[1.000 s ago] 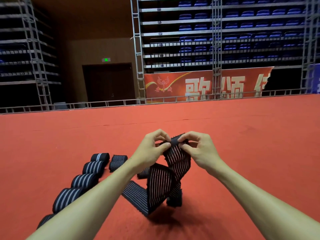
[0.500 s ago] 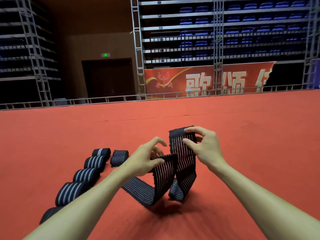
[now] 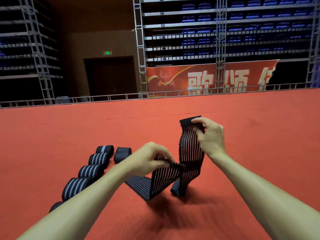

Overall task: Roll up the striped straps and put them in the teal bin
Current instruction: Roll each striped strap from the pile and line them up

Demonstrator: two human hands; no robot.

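1. Striped strap (image 3: 189, 153) was unrolled, held up off the red carpet (image 3: 69, 132), centre-near; its tail lay on it.
2. Right hand (image 3: 210, 137) pinched its top end; left hand (image 3: 149, 159) pinched a lower fold.
3. Several rolled straps (image 3: 98, 158) lay in a row, left.
4. Teal bin was not in view; rolling this one and all binning judged outstanding.

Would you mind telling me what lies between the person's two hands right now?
In the head view, only the striped strap lies between the left hand and the right hand, hanging in a fold over the red carpet.
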